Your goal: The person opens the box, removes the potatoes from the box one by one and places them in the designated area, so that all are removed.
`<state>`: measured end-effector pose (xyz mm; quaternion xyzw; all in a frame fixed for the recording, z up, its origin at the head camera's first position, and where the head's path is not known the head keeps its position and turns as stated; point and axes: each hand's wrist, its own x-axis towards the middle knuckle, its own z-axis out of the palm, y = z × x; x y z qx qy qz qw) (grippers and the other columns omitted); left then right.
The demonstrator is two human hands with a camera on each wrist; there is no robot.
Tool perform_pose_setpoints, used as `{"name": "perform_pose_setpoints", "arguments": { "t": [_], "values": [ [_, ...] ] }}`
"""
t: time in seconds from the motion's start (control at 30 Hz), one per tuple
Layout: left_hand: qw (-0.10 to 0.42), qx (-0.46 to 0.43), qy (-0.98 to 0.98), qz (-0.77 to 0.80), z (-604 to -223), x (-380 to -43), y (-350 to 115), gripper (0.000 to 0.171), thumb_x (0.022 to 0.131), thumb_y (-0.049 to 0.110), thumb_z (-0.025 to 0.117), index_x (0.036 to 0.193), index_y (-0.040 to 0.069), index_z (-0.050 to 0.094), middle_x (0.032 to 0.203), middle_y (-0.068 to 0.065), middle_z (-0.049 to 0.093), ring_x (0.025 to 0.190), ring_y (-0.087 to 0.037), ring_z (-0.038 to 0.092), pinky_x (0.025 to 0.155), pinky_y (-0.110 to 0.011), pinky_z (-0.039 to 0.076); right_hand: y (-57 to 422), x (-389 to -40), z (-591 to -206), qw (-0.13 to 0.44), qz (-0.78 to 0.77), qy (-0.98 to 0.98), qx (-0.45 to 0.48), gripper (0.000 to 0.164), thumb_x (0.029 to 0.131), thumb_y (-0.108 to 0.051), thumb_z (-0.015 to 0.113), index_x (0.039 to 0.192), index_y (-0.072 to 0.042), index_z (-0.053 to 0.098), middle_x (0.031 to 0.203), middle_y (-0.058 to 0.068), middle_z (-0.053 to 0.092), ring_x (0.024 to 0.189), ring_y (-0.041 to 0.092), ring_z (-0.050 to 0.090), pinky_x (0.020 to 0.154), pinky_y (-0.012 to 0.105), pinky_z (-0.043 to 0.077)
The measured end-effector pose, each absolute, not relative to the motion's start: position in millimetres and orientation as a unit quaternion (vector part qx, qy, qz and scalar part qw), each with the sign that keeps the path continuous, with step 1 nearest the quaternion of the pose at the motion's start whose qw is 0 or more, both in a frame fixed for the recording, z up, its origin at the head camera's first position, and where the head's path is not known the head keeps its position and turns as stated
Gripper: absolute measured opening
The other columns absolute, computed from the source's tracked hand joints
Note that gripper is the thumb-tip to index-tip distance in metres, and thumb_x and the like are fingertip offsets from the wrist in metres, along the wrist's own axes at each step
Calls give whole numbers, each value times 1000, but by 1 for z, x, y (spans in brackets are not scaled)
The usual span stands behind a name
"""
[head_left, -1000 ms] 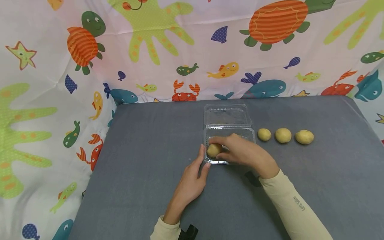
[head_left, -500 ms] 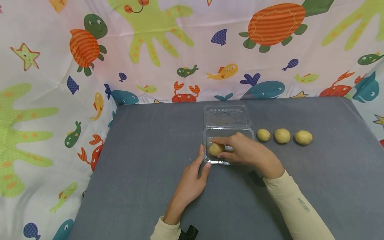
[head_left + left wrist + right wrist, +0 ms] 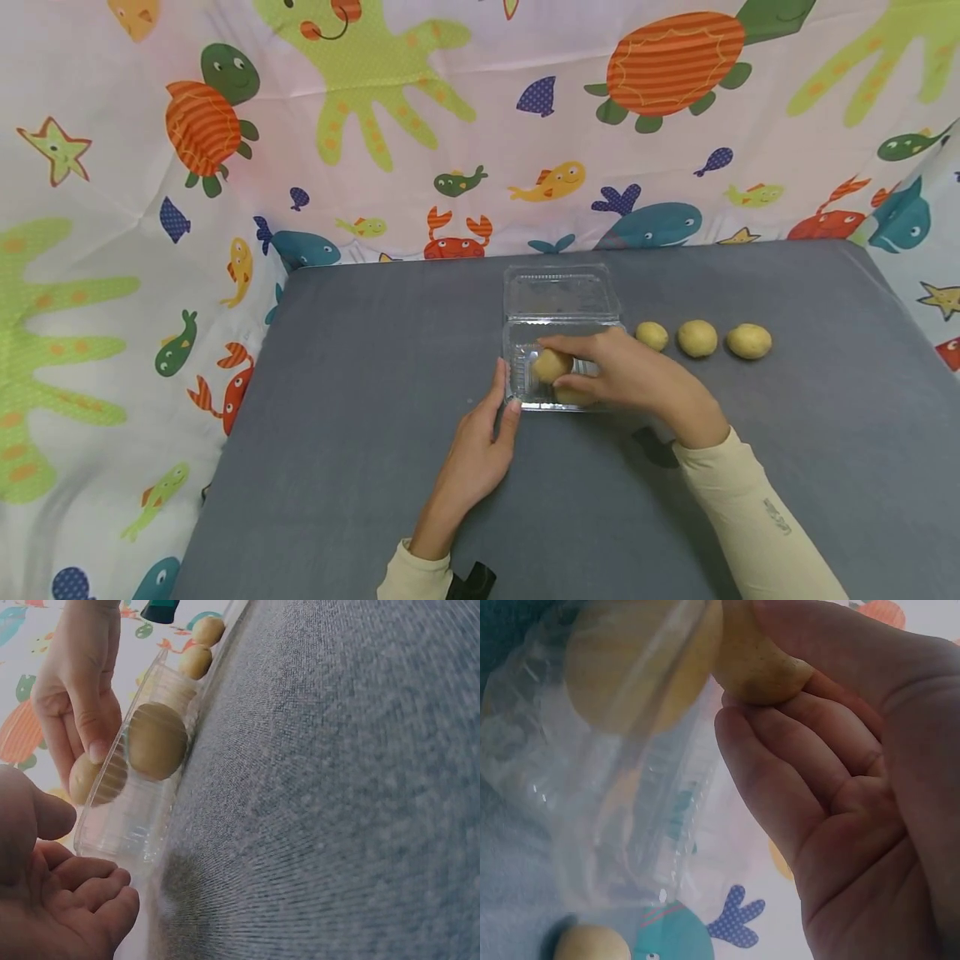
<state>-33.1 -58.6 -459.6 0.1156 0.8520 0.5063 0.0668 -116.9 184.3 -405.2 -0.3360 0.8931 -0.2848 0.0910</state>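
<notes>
A clear plastic clamshell container stands with its lid folded back. My right hand reaches over it and pinches a potato between thumb and fingers at its left part. Below my right thumb, a second potato lies inside; the left wrist view shows this larger potato through the clear wall. At the container's front left corner is my left hand, thumb and fingers extended and seemingly touching the sides. Whether the pinched potato touches the container's floor is hidden.
Right of the container, a row of three potatoes sits on the grey cloth: a small one, a middle one and an oval one. Behind the table hangs a sea-animal printed curtain.
My right hand has shifted right and slightly back inside the container, bringing the pinched potato along. The second potato has come into view under the thumb. My left hand stays at the corner.
</notes>
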Motion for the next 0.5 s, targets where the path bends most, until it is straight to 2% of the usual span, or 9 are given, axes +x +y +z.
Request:
{"name": "perform_pose_setpoints", "arguments": {
  "t": [0.13,0.27,0.37,0.5],
  "values": [
    [65,113,848,514,-460,-33,-58,63,116,26,46,170,12,17,174,2,23,155,-13,28,127,-45,27,190,-115,-400,74,-281,900,-325,56,94,-21,84,146,-7,65,106,0,74,71,7,57,66,28,50],
    [60,114,844,520,-460,-33,-58,61,116,22,46,169,10,19,173,0,25,155,-13,28,127,-43,28,200,-113,-396,79,-272,909,-305,58,96,-23,83,149,-11,63,91,-3,68,55,4,46,56,26,44],
    [57,117,842,523,-461,-33,-58,60,115,20,47,169,9,21,173,-2,26,155,-13,28,126,-42,28,209,-112,-394,64,-266,912,-305,58,96,-23,82,150,-13,62,92,-4,69,51,4,40,55,26,41],
    [56,123,838,528,-462,-33,-58,60,115,19,47,168,6,22,173,-4,26,155,-13,28,126,-42,28,223,-111,-391,25,-262,913,-312,59,95,-21,84,149,-12,63,112,1,77,64,5,52,65,30,49]
  ]
}}
